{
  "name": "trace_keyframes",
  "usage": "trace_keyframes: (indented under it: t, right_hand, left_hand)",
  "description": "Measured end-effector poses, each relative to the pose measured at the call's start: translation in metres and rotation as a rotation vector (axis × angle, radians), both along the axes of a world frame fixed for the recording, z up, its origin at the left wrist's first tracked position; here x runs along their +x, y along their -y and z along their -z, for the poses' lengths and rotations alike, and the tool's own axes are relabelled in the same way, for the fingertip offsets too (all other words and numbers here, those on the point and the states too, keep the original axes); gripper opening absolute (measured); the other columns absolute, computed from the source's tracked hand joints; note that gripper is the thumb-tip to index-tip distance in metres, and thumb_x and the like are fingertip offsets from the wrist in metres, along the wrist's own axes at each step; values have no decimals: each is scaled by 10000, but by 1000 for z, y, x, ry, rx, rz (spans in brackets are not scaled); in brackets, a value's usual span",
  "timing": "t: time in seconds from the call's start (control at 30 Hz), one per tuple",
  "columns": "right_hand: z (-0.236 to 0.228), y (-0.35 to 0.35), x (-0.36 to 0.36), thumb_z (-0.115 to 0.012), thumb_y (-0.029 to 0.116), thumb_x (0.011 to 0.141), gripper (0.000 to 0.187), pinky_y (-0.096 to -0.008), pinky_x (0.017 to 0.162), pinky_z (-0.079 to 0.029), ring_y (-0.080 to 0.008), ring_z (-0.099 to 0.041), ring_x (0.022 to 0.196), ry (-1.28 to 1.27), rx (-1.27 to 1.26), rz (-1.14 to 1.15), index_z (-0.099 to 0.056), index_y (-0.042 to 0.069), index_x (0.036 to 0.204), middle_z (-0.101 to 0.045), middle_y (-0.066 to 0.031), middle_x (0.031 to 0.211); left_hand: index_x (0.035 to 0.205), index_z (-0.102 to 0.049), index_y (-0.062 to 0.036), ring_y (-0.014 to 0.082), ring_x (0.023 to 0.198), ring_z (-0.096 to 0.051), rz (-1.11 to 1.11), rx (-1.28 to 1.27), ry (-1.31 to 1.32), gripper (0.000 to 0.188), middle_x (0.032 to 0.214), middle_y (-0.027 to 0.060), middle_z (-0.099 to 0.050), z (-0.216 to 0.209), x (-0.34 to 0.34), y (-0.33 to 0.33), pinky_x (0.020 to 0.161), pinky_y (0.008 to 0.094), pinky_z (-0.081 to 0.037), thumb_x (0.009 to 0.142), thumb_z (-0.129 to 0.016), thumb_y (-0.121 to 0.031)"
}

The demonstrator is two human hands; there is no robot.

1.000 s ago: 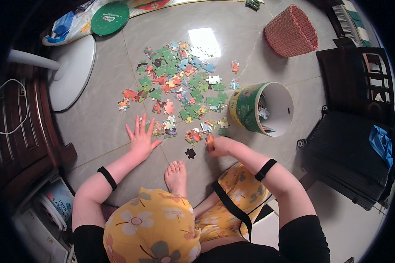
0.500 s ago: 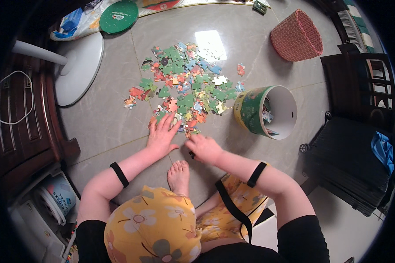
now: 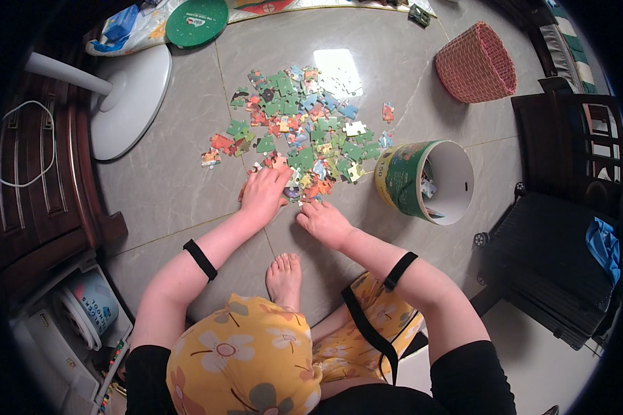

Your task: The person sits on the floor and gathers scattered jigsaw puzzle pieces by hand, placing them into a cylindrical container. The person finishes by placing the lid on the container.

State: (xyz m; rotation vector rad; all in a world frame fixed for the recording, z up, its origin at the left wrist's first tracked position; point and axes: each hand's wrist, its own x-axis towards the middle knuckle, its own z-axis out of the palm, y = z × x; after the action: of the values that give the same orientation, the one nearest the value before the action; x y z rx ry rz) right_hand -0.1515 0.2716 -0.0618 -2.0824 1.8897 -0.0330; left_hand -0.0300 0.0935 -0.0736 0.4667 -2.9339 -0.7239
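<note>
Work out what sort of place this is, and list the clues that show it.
Probably a room in a home: dark wooden furniture stands at the left, a woven basket sits on the tiled floor, and jigsaw pieces lie spread out.

From my head, 1 wide fisheye camera looks down past my knee (image 3: 242, 353) at my left hand (image 3: 263, 194), right hand (image 3: 324, 225) and the floor (image 3: 166, 194), fairly near, its dark rim perhaps hiding detail

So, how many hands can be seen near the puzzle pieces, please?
2. The left hand is over the near left edge of the puzzle pieces; the right hand is at their near edge. No other hand shows.
</note>
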Motion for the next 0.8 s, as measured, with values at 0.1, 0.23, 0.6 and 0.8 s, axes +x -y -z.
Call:
trace_keyframes:
  t: [0.1, 0.23, 0.6, 0.8]
  right_hand:
    - [-7, 17, -18, -626, 233, 832, 218, -418, 850, -495, -249, -588, 1038, -62, -80, 71, -584, 118, 1011, -575, -75, 1033]
    - [-23, 40, -49, -836, 412, 665, 903, -648, 998, -383, -342, -412, 1334, -143, 23, 358, -393, 236, 1433, -407, -140, 1430]
    - [-26, 79, -64, -964, 437, 456, 1351, -696, 977, -399, -432, -192, 1474, -47, 359, 596, -198, 303, 1561, -116, -162, 1631]
    - [-20, 79, -64, -955, 291, 494, 1110, -605, 929, -472, -368, -367, 1359, 54, 232, 689, -394, 274, 1451, -288, -145, 1534]
  left_hand:
    - [1380, -506, -145, 275, 1251, -481, 9, 35, 128, 841, 1339, 65, -525, -4, -9, 7, 987, 468, -407, 629, -879, -209]
    - [1504, -347, -205, 324, 1451, -263, -178, -129, 205, 1091, 1542, 118, -309, -19, -17, 10, 1056, 613, -324, 583, -919, -329]
    - [1502, -368, -177, 303, 1385, -345, -111, -41, 284, 1164, 1515, 117, -339, -17, -42, 6, 955, 524, -398, 505, -945, -341]
    - [1477, -385, -159, 299, 1289, -429, -145, 54, 327, 1111, 1377, 93, -431, -17, -55, 8, 945, 498, -435, 520, -946, -232]
